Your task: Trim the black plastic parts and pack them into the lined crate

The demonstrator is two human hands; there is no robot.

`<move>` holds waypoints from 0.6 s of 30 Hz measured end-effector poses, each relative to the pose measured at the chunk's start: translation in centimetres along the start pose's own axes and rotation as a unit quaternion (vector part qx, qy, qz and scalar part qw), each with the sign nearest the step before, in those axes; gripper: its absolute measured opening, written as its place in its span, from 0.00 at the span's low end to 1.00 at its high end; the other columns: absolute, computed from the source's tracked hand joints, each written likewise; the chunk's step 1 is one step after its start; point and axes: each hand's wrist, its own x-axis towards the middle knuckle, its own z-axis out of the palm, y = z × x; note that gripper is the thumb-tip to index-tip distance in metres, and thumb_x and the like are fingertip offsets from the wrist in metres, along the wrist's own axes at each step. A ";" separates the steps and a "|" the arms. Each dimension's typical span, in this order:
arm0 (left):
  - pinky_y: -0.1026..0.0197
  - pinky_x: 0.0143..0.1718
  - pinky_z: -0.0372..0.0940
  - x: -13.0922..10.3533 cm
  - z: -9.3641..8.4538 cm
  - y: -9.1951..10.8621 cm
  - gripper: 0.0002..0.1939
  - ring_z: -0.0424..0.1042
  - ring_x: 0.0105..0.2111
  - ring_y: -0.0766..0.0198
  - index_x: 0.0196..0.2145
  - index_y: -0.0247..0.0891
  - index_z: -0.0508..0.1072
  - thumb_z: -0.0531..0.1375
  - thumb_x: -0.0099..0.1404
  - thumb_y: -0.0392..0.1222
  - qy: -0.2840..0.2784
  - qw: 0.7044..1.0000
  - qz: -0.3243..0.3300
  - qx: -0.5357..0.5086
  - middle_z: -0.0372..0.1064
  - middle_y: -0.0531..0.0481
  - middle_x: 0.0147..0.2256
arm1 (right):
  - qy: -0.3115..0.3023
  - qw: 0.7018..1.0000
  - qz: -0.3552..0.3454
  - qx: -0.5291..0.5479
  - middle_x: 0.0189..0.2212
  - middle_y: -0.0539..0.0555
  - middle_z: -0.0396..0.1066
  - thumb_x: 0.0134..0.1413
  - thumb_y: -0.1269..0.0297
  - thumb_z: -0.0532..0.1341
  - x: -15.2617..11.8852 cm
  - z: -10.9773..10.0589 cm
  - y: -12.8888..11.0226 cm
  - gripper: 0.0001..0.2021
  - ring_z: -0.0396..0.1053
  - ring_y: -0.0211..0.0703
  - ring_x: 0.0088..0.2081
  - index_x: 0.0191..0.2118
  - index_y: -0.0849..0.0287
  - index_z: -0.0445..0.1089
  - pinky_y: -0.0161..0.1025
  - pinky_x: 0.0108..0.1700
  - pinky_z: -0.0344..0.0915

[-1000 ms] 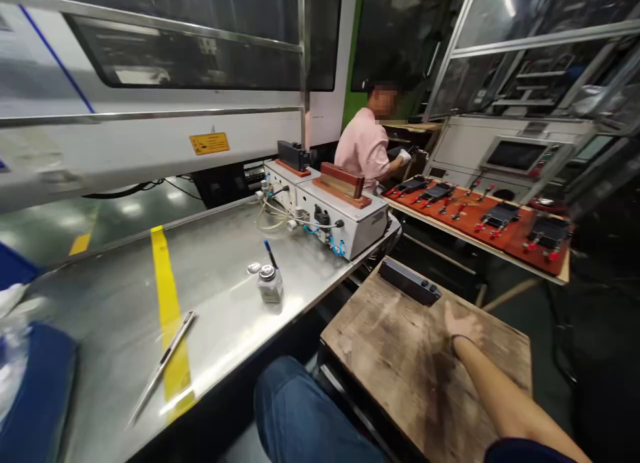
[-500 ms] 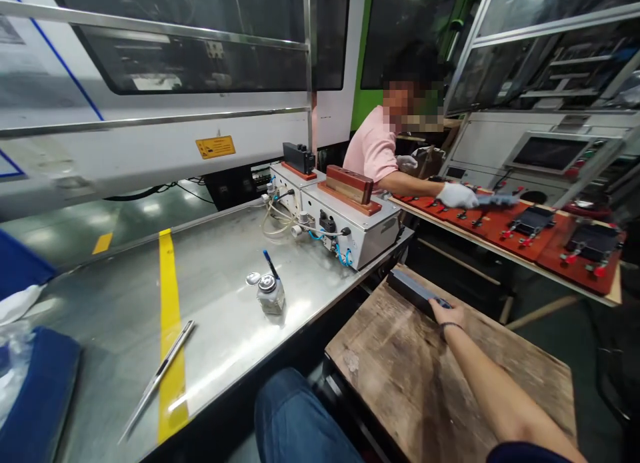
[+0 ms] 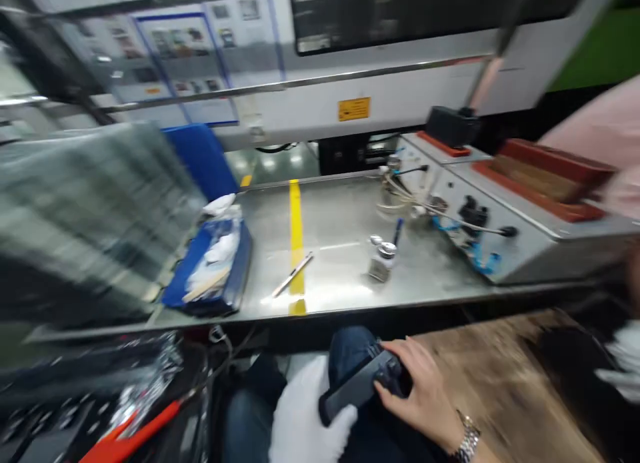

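Both hands hold a long black plastic part (image 3: pixel 361 385) over the lap, below the front edge of the steel tabletop (image 3: pixel 340 276): white-gloved left hand (image 3: pixel 305 416) cups its lower end, bare right hand (image 3: pixel 417 393) curls over the upper end. Tabletop middle lies open; small glass bottle (image 3: pixel 382 262), metal tweezers (image 3: pixel 293 274) on the yellow stripe, blue tray (image 3: pixel 210 270) at the left edge, grey control box (image 3: pixel 500 216) right. Yellow warning label (image 3: pixel 354 108) blurred, unreadable.

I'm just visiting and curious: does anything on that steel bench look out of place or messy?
Slightly. A thin metal tool lies slantwise across the yellow stripe, and the small bottle has its cap off beside it. Nothing looks spilled, though the view is blurred.
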 end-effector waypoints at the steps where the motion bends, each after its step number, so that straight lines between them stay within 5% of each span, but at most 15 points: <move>1: 0.51 0.64 0.57 0.5 0.6 0.8 0.39 0.61 0.62 0.45 0.61 0.37 0.66 0.63 0.54 0.55 -0.045 0.998 -0.034 0.000 0.62 0.41 0.61 | -0.028 0.998 -0.056 0.018 0.41 0.55 0.76 0.47 0.55 0.63 1.0 0.9 -1.9 0.20 0.74 0.52 0.44 0.48 0.52 0.70 0.56 0.55 0.66; 3: 0.51 0.59 0.63 1.1 0.9 1.6 0.27 0.68 0.56 0.48 0.55 0.40 0.71 0.59 0.59 0.48 -0.083 0.987 -0.133 -0.043 0.70 0.42 0.55 | -0.080 0.984 -0.150 0.041 0.41 0.55 0.76 0.45 0.53 0.65 3.3 2.7 -4.9 0.25 0.74 0.51 0.42 0.50 0.53 0.69 0.55 0.55 0.67; 5: 0.52 0.52 0.67 0.4 0.2 1.0 0.20 0.73 0.50 0.49 0.50 0.42 0.72 0.59 0.58 0.43 -0.053 0.967 -0.219 -0.121 0.75 0.44 0.48 | -0.125 0.967 -0.217 0.047 0.40 0.55 0.76 0.45 0.51 0.67 6.1 4.5 -6.5 0.26 0.74 0.49 0.41 0.51 0.54 0.70 0.50 0.51 0.70; 8: 0.56 0.51 0.67 -2.5 -1.6 -0.9 0.21 0.74 0.48 0.53 0.47 0.38 0.71 0.62 0.54 0.39 0.033 0.907 -0.294 -0.299 0.76 0.45 0.46 | -0.165 0.951 -0.260 0.026 0.38 0.54 0.76 0.56 0.57 0.63 11.9 7.5 -6.5 0.10 0.74 0.45 0.39 0.42 0.54 0.73 0.42 0.43 0.71; 13: 0.54 0.50 0.67 -6.5 -4.2 -1.6 0.21 0.74 0.47 0.50 0.46 0.32 0.72 0.62 0.55 0.42 0.119 0.826 -0.297 -0.465 0.76 0.42 0.45 | -0.171 0.954 -0.240 -0.048 0.41 0.54 0.73 0.62 0.63 0.60 20.7 11.8 -4.8 0.07 0.71 0.44 0.43 0.41 0.61 0.71 0.49 0.49 0.67; 18: 0.50 0.55 0.65 -7.3 -4.4 -1.8 0.28 0.72 0.50 0.47 0.50 0.31 0.72 0.67 0.51 0.43 0.168 0.776 -0.272 -0.545 0.74 0.41 0.49 | -0.205 0.945 -0.244 -0.077 0.23 0.53 0.69 0.54 0.70 0.61 22.8 12.1 -3.5 0.04 0.66 0.40 0.25 0.29 0.60 0.72 0.39 0.29 0.62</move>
